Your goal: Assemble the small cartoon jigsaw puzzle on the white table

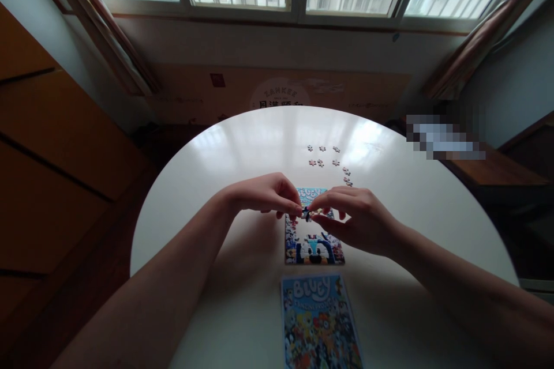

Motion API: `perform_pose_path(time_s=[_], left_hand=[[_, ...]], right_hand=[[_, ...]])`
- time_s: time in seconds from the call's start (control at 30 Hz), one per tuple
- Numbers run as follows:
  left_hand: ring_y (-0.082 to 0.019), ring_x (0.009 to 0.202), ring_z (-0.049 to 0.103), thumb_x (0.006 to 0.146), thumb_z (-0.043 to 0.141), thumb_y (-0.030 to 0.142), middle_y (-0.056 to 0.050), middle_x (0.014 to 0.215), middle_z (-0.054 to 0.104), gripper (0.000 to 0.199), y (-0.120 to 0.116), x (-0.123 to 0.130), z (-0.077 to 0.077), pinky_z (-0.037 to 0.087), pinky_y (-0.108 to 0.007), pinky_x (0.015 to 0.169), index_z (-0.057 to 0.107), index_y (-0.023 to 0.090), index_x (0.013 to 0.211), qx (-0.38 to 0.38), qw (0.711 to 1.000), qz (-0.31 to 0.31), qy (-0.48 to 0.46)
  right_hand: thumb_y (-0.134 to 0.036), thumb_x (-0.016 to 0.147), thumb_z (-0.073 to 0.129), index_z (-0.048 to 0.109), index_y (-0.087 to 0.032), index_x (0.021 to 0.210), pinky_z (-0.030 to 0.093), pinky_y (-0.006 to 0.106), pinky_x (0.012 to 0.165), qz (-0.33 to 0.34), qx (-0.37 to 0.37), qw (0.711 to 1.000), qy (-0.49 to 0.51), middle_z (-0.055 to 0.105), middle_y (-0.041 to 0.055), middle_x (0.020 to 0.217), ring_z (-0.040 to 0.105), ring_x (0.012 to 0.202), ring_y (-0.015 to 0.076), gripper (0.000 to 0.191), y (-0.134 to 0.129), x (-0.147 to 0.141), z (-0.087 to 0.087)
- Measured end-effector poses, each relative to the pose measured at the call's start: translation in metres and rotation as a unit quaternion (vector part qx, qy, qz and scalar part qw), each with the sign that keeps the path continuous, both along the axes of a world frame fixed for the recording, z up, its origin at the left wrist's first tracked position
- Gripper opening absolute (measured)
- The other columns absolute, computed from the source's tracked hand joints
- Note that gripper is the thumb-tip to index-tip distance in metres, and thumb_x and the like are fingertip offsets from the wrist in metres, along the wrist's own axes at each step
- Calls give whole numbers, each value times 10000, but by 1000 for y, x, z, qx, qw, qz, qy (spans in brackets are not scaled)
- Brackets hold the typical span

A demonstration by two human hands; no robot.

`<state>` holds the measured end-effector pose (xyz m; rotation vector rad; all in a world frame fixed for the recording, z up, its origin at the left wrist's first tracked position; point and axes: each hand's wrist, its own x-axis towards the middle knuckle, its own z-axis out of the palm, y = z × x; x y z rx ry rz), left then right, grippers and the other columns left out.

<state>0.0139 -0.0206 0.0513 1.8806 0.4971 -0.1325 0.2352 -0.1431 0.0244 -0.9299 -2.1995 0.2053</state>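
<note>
A partly assembled jigsaw puzzle [315, 249] lies on the white table, with a blue cartoon dog face at its near end and a gap in its middle. Just over it, a small dark puzzle piece [306, 214] is pinched between the thumb and fingers of my left hand [277, 193]. From the other side, my right hand [359, 210] has its thumb and index fingertips closed at the same piece. My fingers cover part of the puzzle's upper area. Below the puzzle lies a colourful Bluey picture sheet [320, 320].
Several loose puzzle pieces [322, 149] are scattered beyond the puzzle, towards the right. The round white table [182, 230] has its far edge near a large printed box [182, 86] under the window. An orange-brown cabinet [64, 144] stands at the left.
</note>
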Motion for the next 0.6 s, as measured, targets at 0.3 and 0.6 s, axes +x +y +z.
perform_pose_path(time_s=[0.3,0.6], left_hand=[[-103,577,536,825,733,428,-20,654,644,302,0,1,-1,331,-196,456,772,137,898,1,1000,-5,-8],[-90,551,522,838,707,379,-10,694,627,258,-5,5,-2,363,-171,416,709,127,894,-35,999,5,-34]], right_hand=[[-239,932,687,682,-199,1003,478,202,581,5,14,1000,7,710,-9,815,639,687,90,82,0,-3,-2],[-232,937,689,675,-186,940,483,197,586,33,-8,997,63,688,-11,772,615,649,73,49,0,-8,-4]])
